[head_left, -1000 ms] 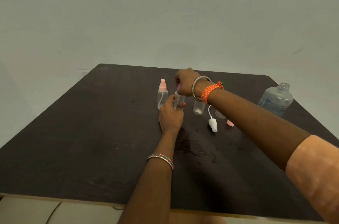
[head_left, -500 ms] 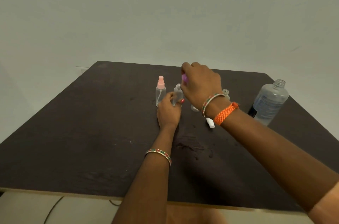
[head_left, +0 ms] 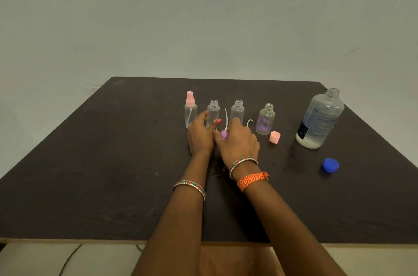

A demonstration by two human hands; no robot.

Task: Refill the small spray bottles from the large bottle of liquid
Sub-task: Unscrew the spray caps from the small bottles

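Dark table [head_left: 113, 162]. From the left: a capped spray bottle [head_left: 190, 113] with a pink pump stands upright. Just right of it, the left hand [head_left: 200, 134] grips an uncapped small bottle [head_left: 213, 113]. The right hand [head_left: 237, 140] pinches a purple pump top [head_left: 224, 134], its tube pointing up. Two more uncapped bottles [head_left: 237, 110] [head_left: 265, 122] stand further right, then a pink cap [head_left: 274, 136], the open large bottle [head_left: 320, 118] and a blue cap [head_left: 330, 165].

Hidden behind the left hand [head_left: 200, 135]: base of the second small clear uncapped bottle [head_left: 213, 113]; behind the right hand [head_left: 238, 142]: most of the purple spray cap [head_left: 224, 134]; unreadable: label on the large clear bottle [head_left: 320, 117]; cropped by the bottom edge: both forearms.
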